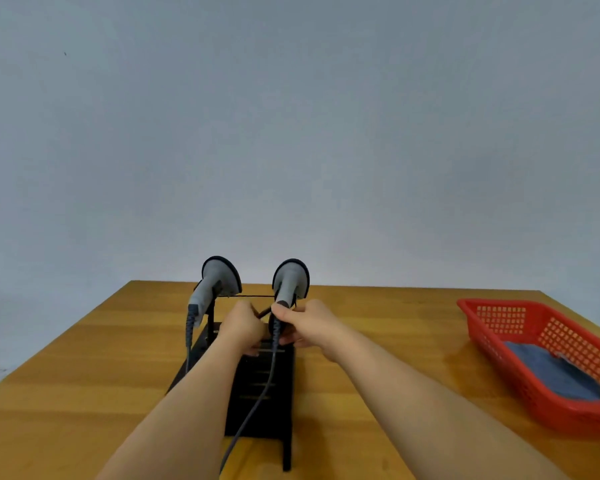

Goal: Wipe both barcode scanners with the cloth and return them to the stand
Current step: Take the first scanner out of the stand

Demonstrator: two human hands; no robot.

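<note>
Two grey barcode scanners hang on a black stand at the table's middle. The left scanner rests in place with its cable hanging down. My right hand grips the handle of the right scanner, thumb on top. My left hand is curled just left of that handle, against the stand's upright; what it holds is hidden. The right scanner's grey cable trails toward me between my forearms. The blue-grey cloth lies in a red basket at the right.
The red plastic basket sits near the table's right edge. The wooden table ends at a plain grey wall behind the stand. Bare tabletop lies left of the stand and between the stand and the basket.
</note>
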